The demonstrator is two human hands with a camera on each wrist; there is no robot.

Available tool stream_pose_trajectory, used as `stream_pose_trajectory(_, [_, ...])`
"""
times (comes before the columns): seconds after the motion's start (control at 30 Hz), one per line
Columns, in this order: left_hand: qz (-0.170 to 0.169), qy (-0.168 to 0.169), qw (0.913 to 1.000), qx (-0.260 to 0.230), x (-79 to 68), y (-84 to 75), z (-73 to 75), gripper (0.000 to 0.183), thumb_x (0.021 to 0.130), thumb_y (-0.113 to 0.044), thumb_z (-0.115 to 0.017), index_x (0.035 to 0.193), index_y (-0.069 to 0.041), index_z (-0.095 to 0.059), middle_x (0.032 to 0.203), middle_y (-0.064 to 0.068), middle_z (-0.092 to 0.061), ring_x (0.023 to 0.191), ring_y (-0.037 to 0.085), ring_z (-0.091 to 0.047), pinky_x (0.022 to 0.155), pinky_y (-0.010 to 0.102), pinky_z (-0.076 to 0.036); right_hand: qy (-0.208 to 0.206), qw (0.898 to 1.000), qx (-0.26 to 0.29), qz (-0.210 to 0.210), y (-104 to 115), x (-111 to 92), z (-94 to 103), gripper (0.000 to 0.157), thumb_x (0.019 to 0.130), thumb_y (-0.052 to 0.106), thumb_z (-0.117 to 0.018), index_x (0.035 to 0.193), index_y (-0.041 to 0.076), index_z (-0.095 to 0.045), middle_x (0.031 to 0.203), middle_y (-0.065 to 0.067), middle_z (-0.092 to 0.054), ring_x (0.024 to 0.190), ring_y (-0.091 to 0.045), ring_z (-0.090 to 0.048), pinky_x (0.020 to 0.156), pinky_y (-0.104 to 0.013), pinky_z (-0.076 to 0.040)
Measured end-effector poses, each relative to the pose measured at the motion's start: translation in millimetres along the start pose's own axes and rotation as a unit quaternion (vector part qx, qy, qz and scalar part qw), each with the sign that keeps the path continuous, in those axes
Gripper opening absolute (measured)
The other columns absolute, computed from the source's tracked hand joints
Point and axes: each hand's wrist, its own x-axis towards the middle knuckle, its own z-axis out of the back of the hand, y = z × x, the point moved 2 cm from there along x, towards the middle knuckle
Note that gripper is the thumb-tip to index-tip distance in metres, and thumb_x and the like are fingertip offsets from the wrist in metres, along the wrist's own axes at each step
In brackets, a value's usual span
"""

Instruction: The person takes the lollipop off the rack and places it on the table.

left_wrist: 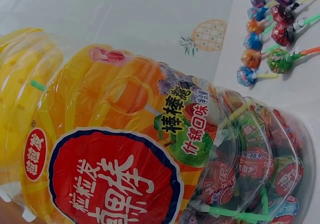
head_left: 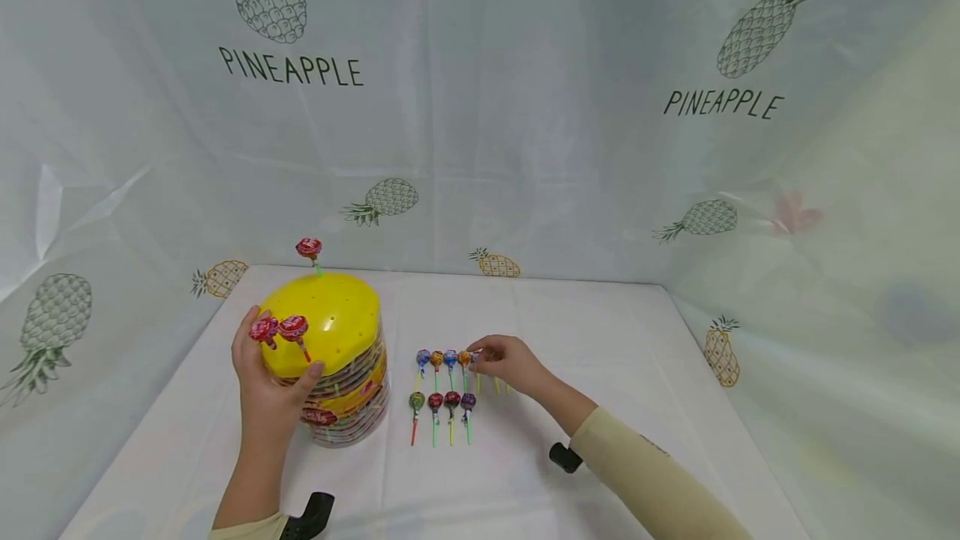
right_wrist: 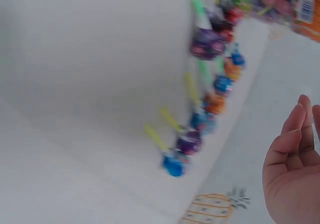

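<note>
A clear plastic jar [head_left: 348,411] of lollipops with a yellow lid [head_left: 337,307] stands at the left, its printed label [left_wrist: 115,159] facing the left wrist camera. My left hand [head_left: 273,402] holds it near the top, thumb in front and fingers at the far left side. Three red-wrapped lollipops [head_left: 293,327] stick up from the lid. To the jar's right, wrapped lollipops [head_left: 437,359] lie in two rows, several in each. Over the right part of the back row is my right hand [head_left: 508,361], partly covering it. In the right wrist view its fingers are slightly bent with nothing visible between them.
White cloth covers the table [head_left: 600,340]. Behind it hangs a pale curtain [head_left: 510,148] printed with pineapples. A black wrist camera mount [head_left: 566,457] is on the right forearm, another [head_left: 309,517] on the left.
</note>
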Motion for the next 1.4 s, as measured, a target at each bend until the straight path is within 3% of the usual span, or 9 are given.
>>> stream_pose_trajectory(0.17, [0.006,0.000,1.0000,0.005,1.6,0.4,1.1,0.090,0.079,-0.004,-0.079,0.151,-0.024,-0.028,0.156,-0.010,-0.013,0.125,0.010,-0.036,0.095,0.006,-0.037,0.001,0.999,0.036,0.036,31,8,12.4,0.025,0.090,0.009,-0.069,0.115,0.007,-0.069,0.089,-0.003,-0.064,0.076,-0.017,-0.057,0.066,-0.038,-0.054])
stream_pose_trajectory(0.43, [0.005,0.003,1.0000,-0.002,3.0,-1.8,1.3,0.092,0.080,-0.005,-0.079,0.152,-0.027,-0.026,0.155,-0.010,-0.014,0.123,0.009,-0.037,0.095,0.007,-0.037,0.027,0.992,0.080,0.095,95,16,18.8,0.030,0.090,0.004,-0.069,0.120,0.002,-0.066,0.101,-0.014,-0.067,0.087,-0.026,-0.059,0.070,-0.028,-0.052])
stream_pose_trajectory(0.63, [0.002,0.002,1.0000,-0.008,3.3,-6.9,-1.3,0.089,0.082,-0.008,-0.078,0.152,-0.027,-0.027,0.155,-0.011,-0.014,0.125,0.011,-0.037,0.096,0.008,-0.037,0.025,0.985,0.087,0.149,120,38,3.5,0.029,0.089,0.013,-0.073,0.117,0.010,-0.070,0.104,-0.006,-0.069,0.090,-0.018,-0.058,0.077,-0.029,-0.051])
stream_pose_trajectory(0.87, [0.010,-0.001,0.9999,0.005,0.3,-5.9,1.0,0.091,0.081,-0.012,-0.079,0.152,-0.029,-0.025,0.155,-0.011,-0.014,0.125,0.012,-0.036,0.094,0.006,-0.037,0.038,0.972,0.101,0.210,161,57,-26.7,0.027,0.089,0.012,-0.073,0.115,0.010,-0.070,0.110,0.004,-0.067,0.098,-0.013,-0.057,0.085,-0.031,-0.051])
stream_pose_trajectory(1.17, [0.011,-0.001,0.9999,0.012,-3.6,-7.0,1.3,0.093,0.082,-0.012,-0.078,0.154,-0.031,-0.022,0.156,-0.010,-0.013,0.123,0.011,-0.037,0.094,0.006,-0.037,-0.007,0.969,0.119,0.218,192,73,-48.9,0.027,0.087,0.015,-0.076,0.113,0.013,-0.071,0.110,0.014,-0.065,0.099,-0.006,-0.054,0.085,-0.024,-0.049])
stream_pose_trajectory(1.4, [0.023,-0.001,0.9997,0.013,-5.4,-8.0,0.5,0.092,0.082,-0.013,-0.079,0.153,-0.031,-0.023,0.156,-0.010,-0.013,0.124,0.012,-0.037,0.093,0.005,-0.037,-0.022,0.967,0.129,0.218,203,81,-54.8,0.028,0.085,0.016,-0.077,0.113,0.013,-0.073,0.127,0.017,-0.055,0.113,-0.002,-0.049,0.091,-0.024,-0.047])
